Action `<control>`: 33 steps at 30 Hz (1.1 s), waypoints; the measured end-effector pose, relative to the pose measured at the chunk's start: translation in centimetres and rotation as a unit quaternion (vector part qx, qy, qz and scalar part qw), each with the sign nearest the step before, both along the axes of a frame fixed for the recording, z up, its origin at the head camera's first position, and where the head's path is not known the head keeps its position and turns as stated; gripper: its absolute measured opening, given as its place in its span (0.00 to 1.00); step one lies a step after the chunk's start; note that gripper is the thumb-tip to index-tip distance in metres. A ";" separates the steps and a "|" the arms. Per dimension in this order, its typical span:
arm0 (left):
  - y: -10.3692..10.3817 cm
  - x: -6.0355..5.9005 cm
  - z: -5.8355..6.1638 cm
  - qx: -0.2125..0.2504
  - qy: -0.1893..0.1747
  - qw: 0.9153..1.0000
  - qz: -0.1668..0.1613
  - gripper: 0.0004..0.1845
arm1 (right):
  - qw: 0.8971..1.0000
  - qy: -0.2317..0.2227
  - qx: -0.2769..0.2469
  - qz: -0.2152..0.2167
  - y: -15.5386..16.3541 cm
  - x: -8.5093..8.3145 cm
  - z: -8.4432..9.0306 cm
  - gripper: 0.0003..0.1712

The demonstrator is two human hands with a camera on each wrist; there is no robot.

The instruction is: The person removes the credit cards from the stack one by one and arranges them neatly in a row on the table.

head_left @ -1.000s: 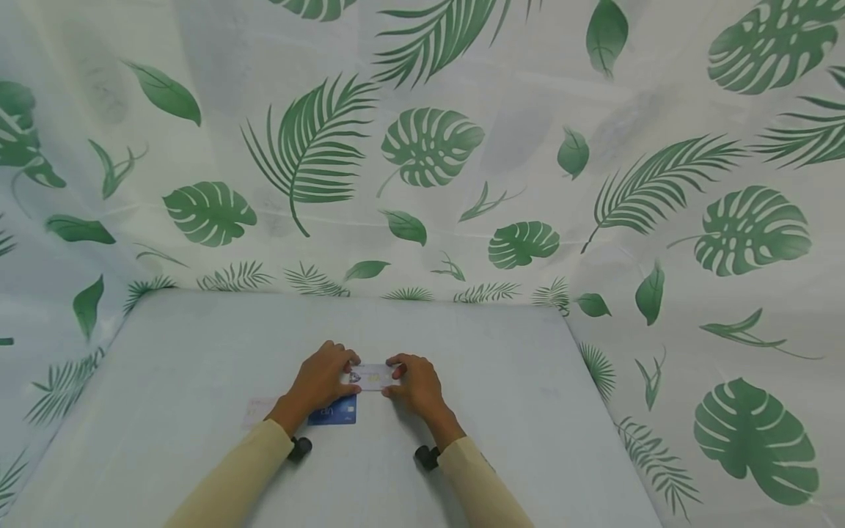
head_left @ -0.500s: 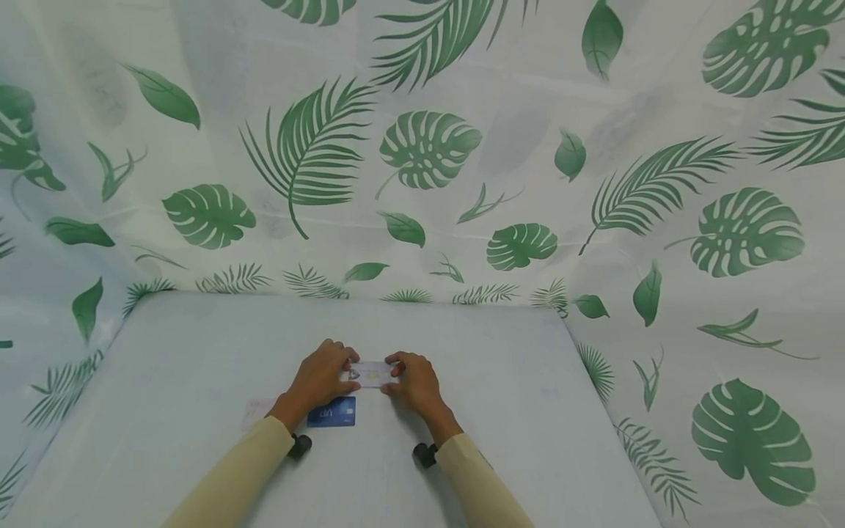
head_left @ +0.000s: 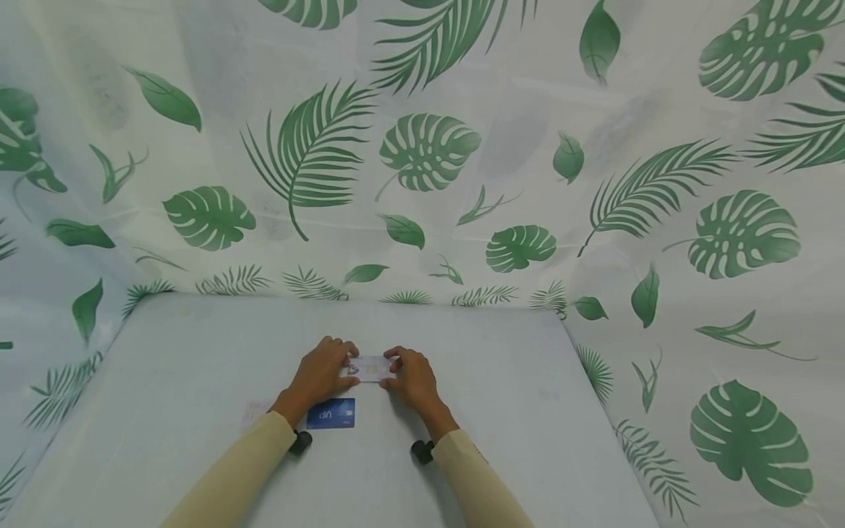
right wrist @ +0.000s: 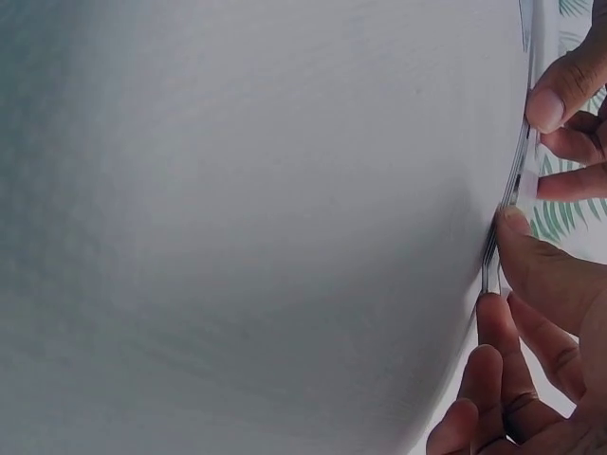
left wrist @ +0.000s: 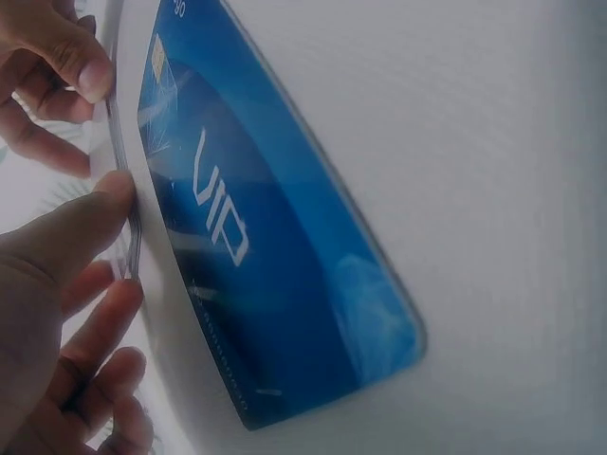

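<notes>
Left hand [head_left: 319, 372]: grip pinches left end of pale card [head_left: 371, 369], thumb near, fingers far. Right hand [head_left: 416, 378]: grip pinches right end same way. Pale card sits between both hands; cannot tell if it touches counter [head_left: 528, 440] or if it is one card or many. Blue card [head_left: 331, 413], "VIP" on it, lies flat on white counter, closer to person. Pale pink flat thing [head_left: 256, 411] left of that, part hidden by left arm. Tan sleeves [head_left: 231, 469]. White cloth [head_left: 515, 88] with green leaves behind counter.
</notes>
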State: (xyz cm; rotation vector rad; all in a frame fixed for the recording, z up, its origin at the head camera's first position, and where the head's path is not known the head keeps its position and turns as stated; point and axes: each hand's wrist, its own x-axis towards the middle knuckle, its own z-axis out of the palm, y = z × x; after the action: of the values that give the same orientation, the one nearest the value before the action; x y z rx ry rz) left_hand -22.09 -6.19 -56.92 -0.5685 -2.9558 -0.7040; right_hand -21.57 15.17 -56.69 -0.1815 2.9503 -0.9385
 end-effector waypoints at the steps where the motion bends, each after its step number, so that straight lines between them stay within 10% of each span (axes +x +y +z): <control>1: 0.0 0.0 0.0 -0.001 0.001 1.000 0.000 0.27 | 1.000 0.000 -0.001 -0.001 0.0 0.0 0.0 0.30; 33: 1.1 2.6 1.9 0.026 0.006 1.000 -0.007 0.27 | 1.000 0.011 -0.018 0.005 2.3 3.4 1.8 0.31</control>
State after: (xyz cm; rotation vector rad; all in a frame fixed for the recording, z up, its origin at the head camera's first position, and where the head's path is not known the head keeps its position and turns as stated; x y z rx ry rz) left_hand -19.44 -5.10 -55.05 -0.5872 -2.9149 -0.7729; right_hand -18.18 17.50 -54.90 -0.2077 2.9518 -0.9944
